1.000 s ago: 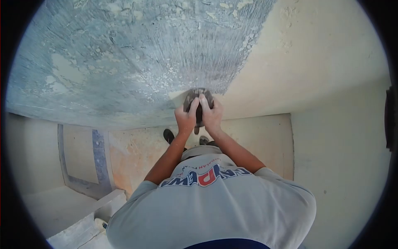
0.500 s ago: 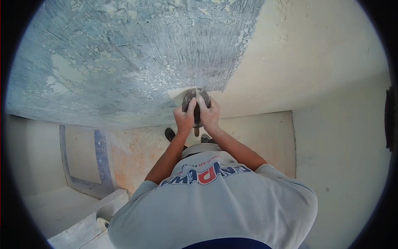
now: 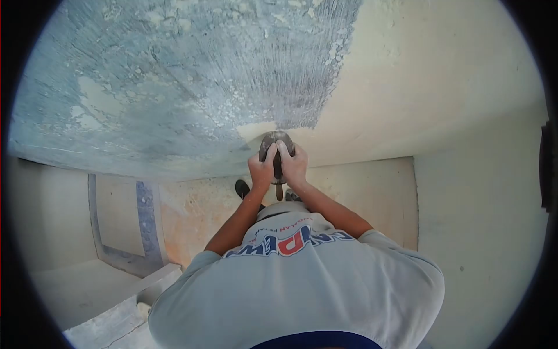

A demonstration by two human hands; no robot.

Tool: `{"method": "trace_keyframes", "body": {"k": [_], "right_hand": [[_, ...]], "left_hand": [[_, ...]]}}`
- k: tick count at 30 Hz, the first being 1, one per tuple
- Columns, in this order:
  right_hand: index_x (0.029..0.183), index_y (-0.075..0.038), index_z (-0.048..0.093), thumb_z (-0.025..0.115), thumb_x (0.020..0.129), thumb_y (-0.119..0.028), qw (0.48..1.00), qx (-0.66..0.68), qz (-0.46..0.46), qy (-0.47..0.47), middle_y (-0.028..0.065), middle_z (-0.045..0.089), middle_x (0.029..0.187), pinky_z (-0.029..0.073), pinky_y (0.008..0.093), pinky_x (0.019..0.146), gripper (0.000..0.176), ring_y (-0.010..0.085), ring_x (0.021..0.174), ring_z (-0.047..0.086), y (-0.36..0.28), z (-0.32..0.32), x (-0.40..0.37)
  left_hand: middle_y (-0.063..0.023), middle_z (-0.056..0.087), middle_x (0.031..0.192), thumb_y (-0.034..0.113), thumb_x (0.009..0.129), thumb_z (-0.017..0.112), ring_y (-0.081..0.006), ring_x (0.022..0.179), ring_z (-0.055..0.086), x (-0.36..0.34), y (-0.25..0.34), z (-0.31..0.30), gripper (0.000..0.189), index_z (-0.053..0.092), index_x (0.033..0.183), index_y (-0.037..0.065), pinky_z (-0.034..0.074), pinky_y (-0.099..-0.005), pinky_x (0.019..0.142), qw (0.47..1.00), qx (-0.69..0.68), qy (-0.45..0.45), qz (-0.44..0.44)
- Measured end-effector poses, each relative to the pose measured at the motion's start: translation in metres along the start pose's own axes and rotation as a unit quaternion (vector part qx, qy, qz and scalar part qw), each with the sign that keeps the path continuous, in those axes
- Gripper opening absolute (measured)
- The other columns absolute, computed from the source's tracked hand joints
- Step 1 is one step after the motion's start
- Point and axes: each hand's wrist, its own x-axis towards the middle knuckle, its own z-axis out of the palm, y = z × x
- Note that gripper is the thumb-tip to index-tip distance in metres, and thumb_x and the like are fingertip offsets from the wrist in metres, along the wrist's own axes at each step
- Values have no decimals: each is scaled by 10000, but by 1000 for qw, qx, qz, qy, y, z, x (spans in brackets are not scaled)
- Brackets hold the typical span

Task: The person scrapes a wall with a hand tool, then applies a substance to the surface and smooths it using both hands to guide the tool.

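Note:
My left hand and my right hand grip the two sides of a dark, rounded hand tool, thumbs side by side on top. A short brown end sticks out from the tool toward my body. The tool's front lies at the lower part of a wall with worn blue paint. Just ahead of it is a pale bare patch, beside the lower corner of the blue area. The tool's working face is hidden.
Smooth cream wall continues to the right of the blue paint. Below my arms is a dusty floor with my dark shoes. A blue-edged recess and a pale ledge are at the left.
Both hands and the tool have shifted slightly down the view, toward my body. More of the pale patch shows ahead of the tool. The grip is the same.

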Motion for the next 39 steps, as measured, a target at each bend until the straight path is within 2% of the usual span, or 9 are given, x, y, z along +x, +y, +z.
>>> {"method": "trace_keyframes", "body": {"k": [3,6,9,11,16,26,31,35,39], "right_hand": [[902,30,699,701,931,-220,1000,4,-2,-6,54,662,734,483,312,644,253,97,690,551,-24,3,13],[862,30,684,701,932,-220,1000,-5,-2,-7,52,651,721,474,313,624,260,96,675,536,-11,4,5],[843,26,677,699,931,-220,1000,24,15,0,47,643,710,468,314,613,263,96,663,526,-13,3,10],[878,23,697,700,912,-321,1000,-20,-1,-11,132,671,711,497,363,635,345,185,631,602,-43,0,12],[850,26,686,701,910,-303,999,13,37,2,109,650,679,489,334,623,336,129,634,570,1,4,3],[863,21,689,705,911,-318,1000,12,-10,-5,129,668,701,494,347,644,342,157,650,595,-40,4,8],[865,19,691,704,913,-317,1000,-5,5,-8,139,677,728,493,351,644,339,170,656,605,-8,5,2],[855,14,688,705,910,-312,999,46,4,-17,139,682,728,497,360,645,331,173,665,625,-35,8,15],[879,11,702,708,911,-299,1000,7,5,-11,115,689,734,500,358,647,312,161,677,631,-9,9,1]], "left_hand": [[-23,691,780,218,934,705,-63,757,579,6,32,-1,309,702,917,-91,504,-286,673,996,-39,0,81],[-19,694,781,213,937,701,-59,757,578,5,-3,-4,294,705,929,-81,503,-282,672,999,-24,0,47],[-31,692,772,221,937,704,-59,756,574,4,22,2,311,699,917,-90,499,-282,667,998,-17,8,60],[-49,695,767,230,932,710,-66,752,574,8,34,-2,330,693,895,-98,500,-289,674,998,-20,4,58],[-27,684,761,230,931,711,-65,748,566,3,7,0,316,697,900,-84,500,-292,677,999,-2,18,38],[-29,686,754,204,929,711,-59,743,572,7,31,-2,298,701,878,-90,497,-286,658,995,-48,19,80],[-11,666,720,199,937,698,-50,732,554,0,13,-3,290,696,855,-79,490,-281,646,1000,-17,15,14],[-47,709,768,210,931,709,-62,752,590,10,45,-8,302,709,911,-91,504,-289,666,996,-23,3,85],[-45,709,759,211,930,712,-60,739,588,4,3,-9,295,718,927,-85,499,-284,660,999,8,22,45]]}}
